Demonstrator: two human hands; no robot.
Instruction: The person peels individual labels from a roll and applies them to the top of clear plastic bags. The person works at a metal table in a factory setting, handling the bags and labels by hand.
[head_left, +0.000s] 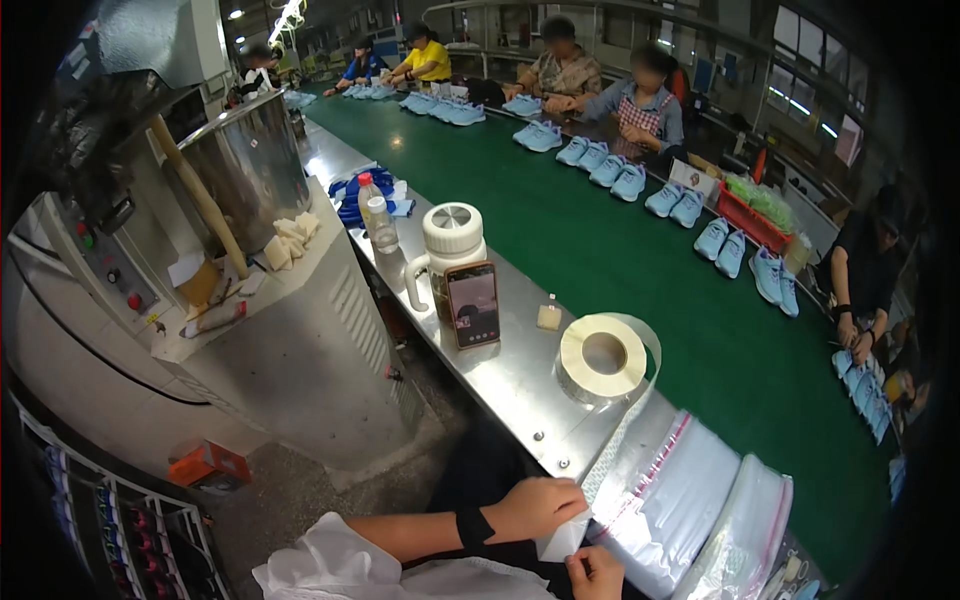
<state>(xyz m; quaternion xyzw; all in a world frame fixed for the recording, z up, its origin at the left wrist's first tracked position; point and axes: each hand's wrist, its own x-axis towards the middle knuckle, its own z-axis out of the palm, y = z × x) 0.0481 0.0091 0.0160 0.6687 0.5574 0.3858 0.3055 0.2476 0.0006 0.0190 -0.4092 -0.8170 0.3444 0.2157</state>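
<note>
My left hand (535,508), with a black band at the wrist, is closed at the near edge of the metal table. It grips the end of a strip of labels (612,462) that runs down from a large roll of labels (602,358). Below its fingers hangs a white piece (565,541), apparently the strip's pale backing. My right hand (597,574), close by at the lower edge, pinches the lower corner of that white piece. Just right of both hands lie stacks of clear plastic bags (655,505).
A phone (473,305) leans on a large white-lidded jug (452,240), with bottles (380,222) behind. Pairs of light-blue shoes (628,182) line the green conveyor belt (560,235); several people work along its far side. A grey machine (330,330) stands at left.
</note>
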